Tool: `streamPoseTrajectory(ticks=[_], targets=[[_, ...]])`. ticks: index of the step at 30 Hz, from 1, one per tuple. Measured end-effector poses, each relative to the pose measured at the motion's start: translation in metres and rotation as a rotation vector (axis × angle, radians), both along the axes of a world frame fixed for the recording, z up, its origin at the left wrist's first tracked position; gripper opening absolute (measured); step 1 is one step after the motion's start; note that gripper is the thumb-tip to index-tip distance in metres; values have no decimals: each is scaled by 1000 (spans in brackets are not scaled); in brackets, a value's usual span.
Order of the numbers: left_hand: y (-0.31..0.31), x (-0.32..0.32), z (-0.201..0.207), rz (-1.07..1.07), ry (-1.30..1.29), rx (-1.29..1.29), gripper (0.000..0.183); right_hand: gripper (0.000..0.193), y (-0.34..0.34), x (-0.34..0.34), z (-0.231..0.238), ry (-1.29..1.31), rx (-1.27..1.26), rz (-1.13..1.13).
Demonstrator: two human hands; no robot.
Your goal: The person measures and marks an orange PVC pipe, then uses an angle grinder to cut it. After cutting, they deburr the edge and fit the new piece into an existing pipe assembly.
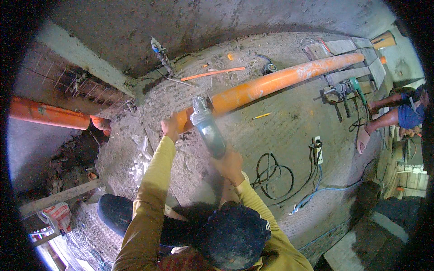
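A long orange pipe [289, 81] lies across the concrete floor, its far end on wooden boards. My left hand [170, 128] is closed on its near left end. My right hand [228, 165] is wrapped round the rear of the body of an angle grinder [210, 131]. The grinder's metal head lies over the pipe, a little to the right of my left hand. Its disc cannot be made out, nor whether it touches the pipe. White scraps [141, 158] lie on the floor beside my left forearm.
A rotary hammer drill [343, 90] lies by the bare feet [363, 137] of another person at the right. A coiled black cable [275, 178], white power strip [318, 151] and yellow pencil [262, 115] are on the floor. Another orange pipe [49, 113] is at far left.
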State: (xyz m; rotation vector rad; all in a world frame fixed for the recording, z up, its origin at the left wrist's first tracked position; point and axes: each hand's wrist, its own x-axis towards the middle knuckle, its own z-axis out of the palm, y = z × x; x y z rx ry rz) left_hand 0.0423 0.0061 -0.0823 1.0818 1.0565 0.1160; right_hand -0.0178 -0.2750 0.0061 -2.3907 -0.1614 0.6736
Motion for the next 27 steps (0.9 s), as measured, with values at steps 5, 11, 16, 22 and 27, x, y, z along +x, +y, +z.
streamPoseTrajectory(ticks=[5, 11, 16, 22, 27], targets=[[5, 1, -3, 14, 56, 74, 54, 107, -3, -4, -12, -136, -13, 20], [20, 0, -6, 47, 156, 192, 55, 106, 2, -4, -11, -76, 21, 6], [-14, 11, 32, 33, -17, -226, 44, 104, -8, -3, -16, -105, 4, -8], [12, -36, -10, 3, -185, 237, 41, 97, 4, -12, 2, -134, 58, -2], [-9, -62, -22, -167, -160, 947, 46, 78, 9, -15, 11, -363, 61, -23]])
